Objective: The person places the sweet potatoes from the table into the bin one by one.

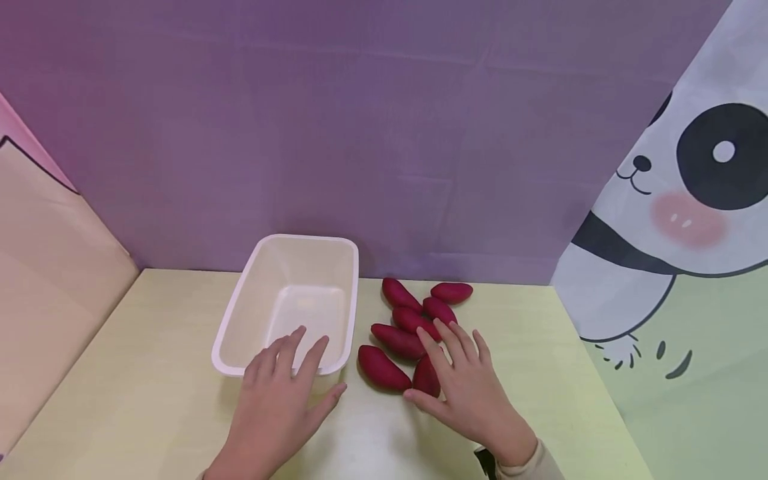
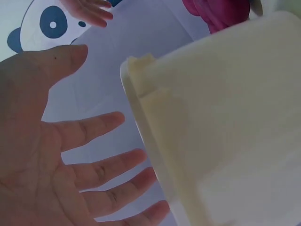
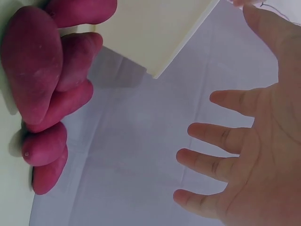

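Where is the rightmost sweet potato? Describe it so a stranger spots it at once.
On the table, right of the white tub in the head view, lies a cluster of red sweet potatoes. At its back right corner is the rightmost sweet potato, lying almost straight across while its nearest neighbours slant.

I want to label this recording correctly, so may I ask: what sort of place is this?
Probably a small indoor booth set up for filming, though I cannot be sure: a plain purple backdrop behind, a printed panda on the right side, and a pale table between the coverings.
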Motion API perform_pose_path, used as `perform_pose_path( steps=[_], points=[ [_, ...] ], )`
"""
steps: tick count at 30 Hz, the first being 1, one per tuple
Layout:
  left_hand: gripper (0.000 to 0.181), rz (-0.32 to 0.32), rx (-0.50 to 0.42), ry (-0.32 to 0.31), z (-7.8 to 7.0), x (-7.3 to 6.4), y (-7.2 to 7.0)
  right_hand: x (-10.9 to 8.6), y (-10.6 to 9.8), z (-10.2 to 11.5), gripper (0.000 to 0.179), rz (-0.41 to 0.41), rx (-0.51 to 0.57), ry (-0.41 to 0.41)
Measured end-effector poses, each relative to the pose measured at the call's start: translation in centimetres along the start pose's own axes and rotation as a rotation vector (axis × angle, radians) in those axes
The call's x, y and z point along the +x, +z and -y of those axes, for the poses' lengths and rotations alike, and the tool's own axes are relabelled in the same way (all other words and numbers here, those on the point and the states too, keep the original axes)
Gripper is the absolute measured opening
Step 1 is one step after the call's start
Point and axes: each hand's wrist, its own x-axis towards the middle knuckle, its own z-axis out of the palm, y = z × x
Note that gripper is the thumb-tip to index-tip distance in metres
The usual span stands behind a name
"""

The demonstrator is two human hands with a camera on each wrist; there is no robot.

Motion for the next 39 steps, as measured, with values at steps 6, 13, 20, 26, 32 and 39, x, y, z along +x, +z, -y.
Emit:
perform_pose_path(
  steps=[6, 13, 20, 26, 32, 39],
  points=[
    [0.063, -0.108, -0.018, -0.042, 1.3, 0.2, -0.6, 0.1, 0.3, -1.2, 0.081, -0.037, 0.024, -0.006],
    [0.046, -0.142, -0.007, -0.130, 3.8, -0.1, -1.4, 0.6, 0.8, -3.3, 0.072, -0.094, 0.115, -0.020],
    [0.037, -0.183, 0.008, -0.205, 6.8, -0.1, -2.7, 1.6, 1.5, -6.3, 0.062, -0.216, 0.224, -0.045],
    [0.038, -0.110, -0.054, -0.322, 8.5, -0.9, -3.5, 2.6, 3.0, -9.5, 0.050, -0.267, 0.343, 0.056],
    [0.034, -0.054, -0.112, -0.370, 9.4, -1.3, -3.4, 4.2, 4.7, -13.5, 0.039, -0.273, 0.408, 0.139],
    [0.025, -0.002, -0.197, -0.427, 10.5, -1.2, -3.2, 6.1, 6.5, -18.3, 0.041, -0.073, 0.546, 0.296]
  ],
)
